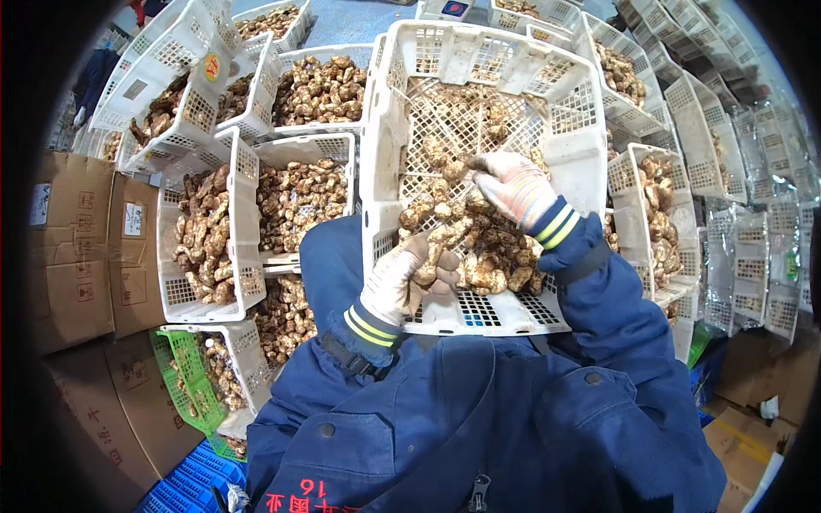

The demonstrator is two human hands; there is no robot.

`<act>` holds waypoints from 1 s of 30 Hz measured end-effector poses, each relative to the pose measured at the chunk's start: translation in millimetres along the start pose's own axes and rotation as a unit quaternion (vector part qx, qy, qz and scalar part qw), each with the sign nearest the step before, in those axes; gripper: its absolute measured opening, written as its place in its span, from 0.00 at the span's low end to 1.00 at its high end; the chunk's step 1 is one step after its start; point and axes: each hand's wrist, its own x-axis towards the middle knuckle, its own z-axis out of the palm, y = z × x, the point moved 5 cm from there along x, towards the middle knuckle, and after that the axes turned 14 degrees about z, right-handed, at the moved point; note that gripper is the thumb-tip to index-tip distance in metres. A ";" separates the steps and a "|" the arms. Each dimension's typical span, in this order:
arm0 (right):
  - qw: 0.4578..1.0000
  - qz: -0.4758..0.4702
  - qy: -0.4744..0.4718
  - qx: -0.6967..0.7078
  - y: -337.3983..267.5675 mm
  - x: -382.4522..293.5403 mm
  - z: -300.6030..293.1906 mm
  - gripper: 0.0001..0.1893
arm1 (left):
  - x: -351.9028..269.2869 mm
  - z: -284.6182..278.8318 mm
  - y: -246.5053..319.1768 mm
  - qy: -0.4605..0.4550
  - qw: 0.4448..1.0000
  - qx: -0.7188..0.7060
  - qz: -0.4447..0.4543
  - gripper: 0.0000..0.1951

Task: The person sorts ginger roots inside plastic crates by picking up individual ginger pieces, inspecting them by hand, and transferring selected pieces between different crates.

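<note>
Before me stands a white perforated plastic crate, its near end heaped with brown-and-cream mushrooms that look like matsutake. My left hand, in a pale work glove, grips one thick-stemmed mushroom above the crate's near left corner. Over the middle of the pile is my right hand, in a striped glove. Its curled fingertips are beside a round mushroom; whether they hold it is hidden. Toward the far end, scattered mushrooms and debris lie on the crate's lattice floor.
At my left stand several white crates of mushrooms, one with larger ones, beside a green crate. Cardboard boxes are stacked farther left. More filled crates line my right, near stacked white crates.
</note>
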 end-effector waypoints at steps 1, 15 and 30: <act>0.993 -0.005 0.009 -0.121 1.7 3.7 4.5 0.16 | 0.0 0.2 0.3 0.009 0.999 -0.050 -0.012 0.26; 0.960 -0.035 0.049 -0.272 -2.4 7.3 77.2 0.14 | 5.5 -17.9 -9.5 0.071 0.997 -0.022 0.035 0.30; 0.989 -0.109 0.074 0.066 -1.8 -56.3 1.3 0.25 | 15.1 -12.1 -0.7 0.054 0.989 0.082 0.113 0.32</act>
